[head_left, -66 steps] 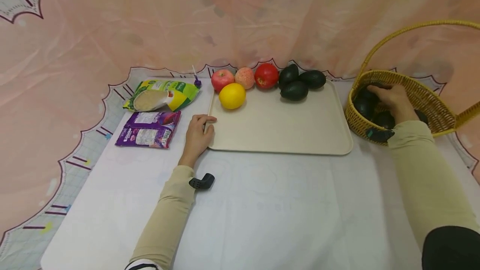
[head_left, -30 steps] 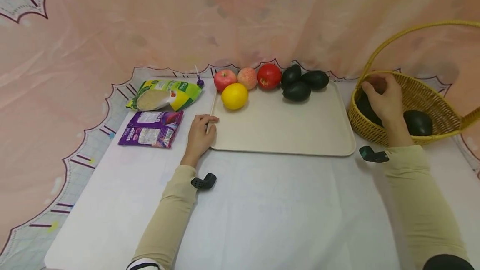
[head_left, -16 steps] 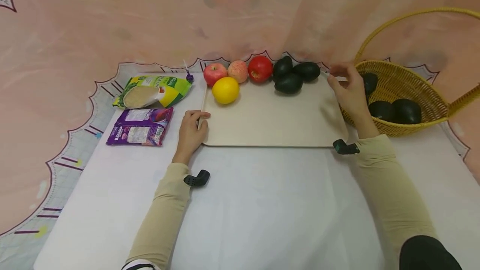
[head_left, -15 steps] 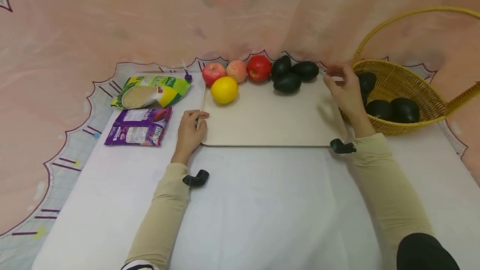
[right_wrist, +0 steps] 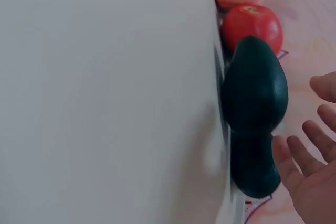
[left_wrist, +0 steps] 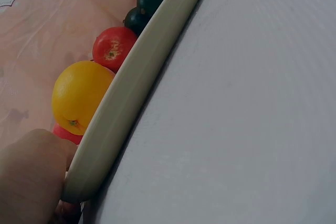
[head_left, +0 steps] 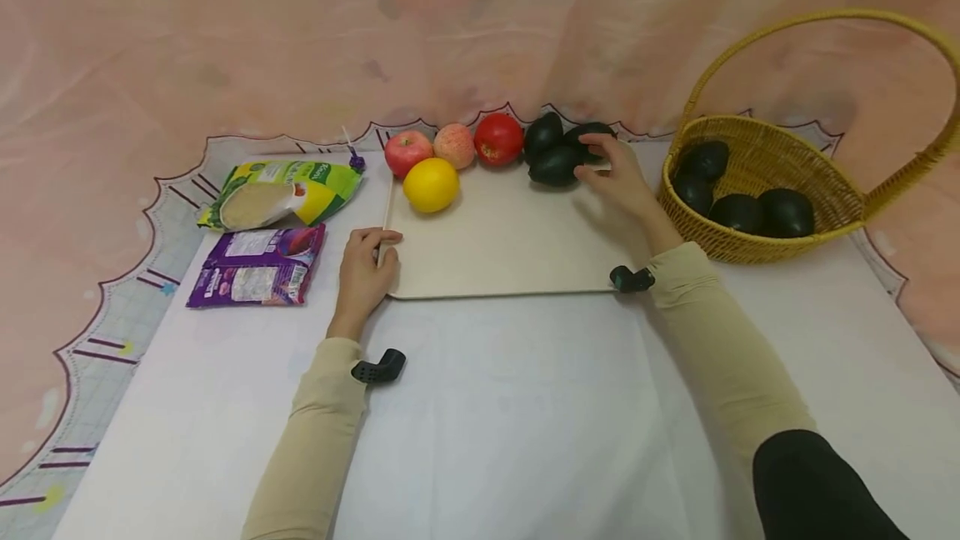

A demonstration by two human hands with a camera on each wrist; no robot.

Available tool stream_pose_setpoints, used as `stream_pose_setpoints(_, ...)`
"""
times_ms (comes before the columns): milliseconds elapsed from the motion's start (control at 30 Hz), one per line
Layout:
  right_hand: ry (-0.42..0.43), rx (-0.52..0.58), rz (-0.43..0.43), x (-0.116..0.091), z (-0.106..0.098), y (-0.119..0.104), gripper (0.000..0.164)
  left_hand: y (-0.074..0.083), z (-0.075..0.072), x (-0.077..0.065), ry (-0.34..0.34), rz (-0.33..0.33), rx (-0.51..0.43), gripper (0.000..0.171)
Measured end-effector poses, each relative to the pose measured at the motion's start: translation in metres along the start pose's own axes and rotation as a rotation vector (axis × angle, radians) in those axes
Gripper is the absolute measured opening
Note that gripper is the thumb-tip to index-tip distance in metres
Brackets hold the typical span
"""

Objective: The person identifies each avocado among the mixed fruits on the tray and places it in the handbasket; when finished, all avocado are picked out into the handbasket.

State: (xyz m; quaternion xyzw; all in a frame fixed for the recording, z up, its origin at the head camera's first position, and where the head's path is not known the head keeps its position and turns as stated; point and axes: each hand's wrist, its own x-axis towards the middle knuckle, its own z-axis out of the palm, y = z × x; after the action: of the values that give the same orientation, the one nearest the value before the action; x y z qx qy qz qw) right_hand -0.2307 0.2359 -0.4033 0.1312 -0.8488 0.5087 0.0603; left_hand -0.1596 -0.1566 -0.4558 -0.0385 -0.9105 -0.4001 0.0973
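Observation:
A cream tray lies on the table, and my left hand holds its left edge near the front corner. In the left wrist view the left hand is at the tray's rim. My right hand is over the tray's back right part, fingers spread and nothing held, beside three dark green avocados. In the right wrist view its fingertips are close to an avocado; contact is unclear. Along the tray's back left are an apple, a peach, a pomegranate and a yellow orange-like fruit.
On the right stands a wicker basket with a tall handle and several avocados inside. Left of the tray lie a green and yellow bag, a purple packet and a small purple lollipop. A patterned cloth hangs behind.
My right hand has come out of the basket, holding nothing visible, and moved left over the tray to the avocados. The left hand stays at the tray's edge. The view has shifted slightly.

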Motion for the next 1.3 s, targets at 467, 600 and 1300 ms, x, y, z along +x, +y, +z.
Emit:
stream_pose_setpoints(467,-0.066,-0.234,-0.014,0.014,0.022,0.004,0.06,-0.003,0.002,-0.001,0.005,0.002,-0.024,0.021)
stream_pose_setpoints(600,-0.038,-0.336,0.02,0.014,0.025,0.005,0.062,-0.004,0.003,0.0,0.005,0.006,-0.02,0.022)
stream_pose_setpoints(1300,-0.006,-0.229,0.109,0.002,0.021,-0.004,0.071,-0.002,-0.002,-0.002,-0.013,-0.006,0.001,0.023)
